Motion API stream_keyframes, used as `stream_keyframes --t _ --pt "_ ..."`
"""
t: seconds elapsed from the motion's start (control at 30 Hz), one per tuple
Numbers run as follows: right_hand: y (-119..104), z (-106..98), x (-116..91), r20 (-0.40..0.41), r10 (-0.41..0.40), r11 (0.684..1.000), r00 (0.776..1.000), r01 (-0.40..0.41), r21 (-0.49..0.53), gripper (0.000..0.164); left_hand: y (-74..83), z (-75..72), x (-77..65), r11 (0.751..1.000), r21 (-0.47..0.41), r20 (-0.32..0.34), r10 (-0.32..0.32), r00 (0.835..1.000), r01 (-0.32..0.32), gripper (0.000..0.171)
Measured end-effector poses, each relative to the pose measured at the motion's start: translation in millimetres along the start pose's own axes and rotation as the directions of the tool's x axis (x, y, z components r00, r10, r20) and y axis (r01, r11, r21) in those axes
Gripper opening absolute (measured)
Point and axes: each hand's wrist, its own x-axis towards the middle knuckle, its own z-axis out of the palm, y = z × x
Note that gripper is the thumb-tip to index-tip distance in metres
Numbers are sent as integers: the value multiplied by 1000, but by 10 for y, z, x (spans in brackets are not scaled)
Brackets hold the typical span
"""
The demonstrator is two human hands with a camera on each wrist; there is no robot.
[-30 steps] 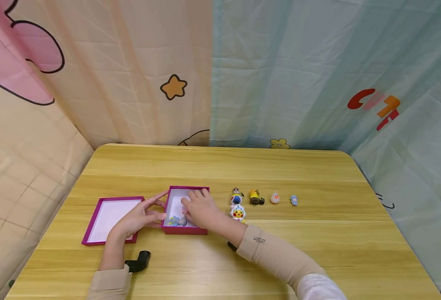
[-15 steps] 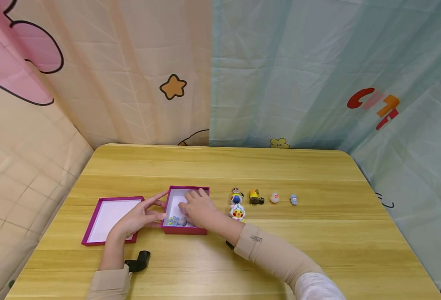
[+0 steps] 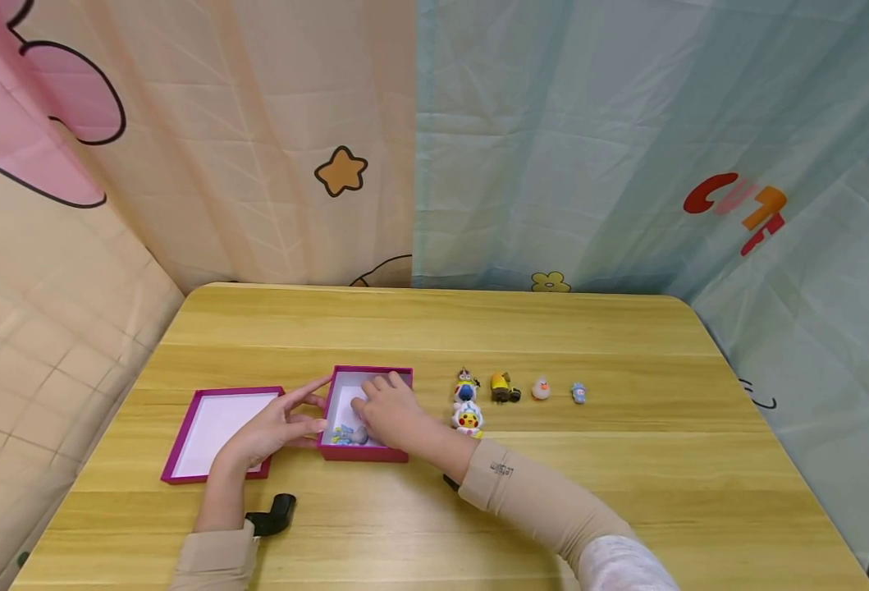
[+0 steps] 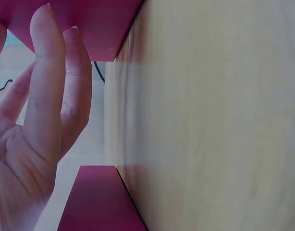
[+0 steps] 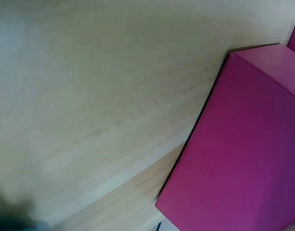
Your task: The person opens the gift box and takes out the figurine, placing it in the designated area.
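Observation:
A magenta box (image 3: 366, 453) with a white inside stands on the table. My left hand (image 3: 275, 431) rests its fingers and thumb against the box's left wall; in the left wrist view the fingers of that hand (image 4: 46, 96) lie lightly bent at the magenta wall. Inside the box, at the near left, lie a grey toy (image 3: 359, 436) and a small blue-and-yellow toy (image 3: 341, 435). My right hand (image 3: 393, 414) reaches down into the box from the right, fingers bent. Its fingertips and anything under them are hidden. The right wrist view shows only the outer box wall (image 5: 234, 144).
The lid (image 3: 220, 435) lies white side up at the left. Right of the box stand a crowned figure (image 3: 467, 386), a white-hooded yellow figure (image 3: 468, 419), a yellow-and-brown toy (image 3: 503, 388), a white duck (image 3: 541, 389) and a blue figure (image 3: 578, 393).
My right hand has shifted slightly left inside the box, and a pink bit seen beneath it earlier is now covered. My left hand and the box have stayed put.

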Motion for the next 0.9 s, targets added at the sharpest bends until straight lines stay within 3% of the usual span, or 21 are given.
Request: stream_keyframes --t 0.57,0.9 --pt "12 -15 -8 -117 2 1000 993 -2 -3 31 9 4 -8 1000 0 10 5 1000 -5 75" --pt "44 -60 11 -117 8 1000 993 -10 -15 39 6 7 -12 1000 -6 -14 -20 1000 20 75"
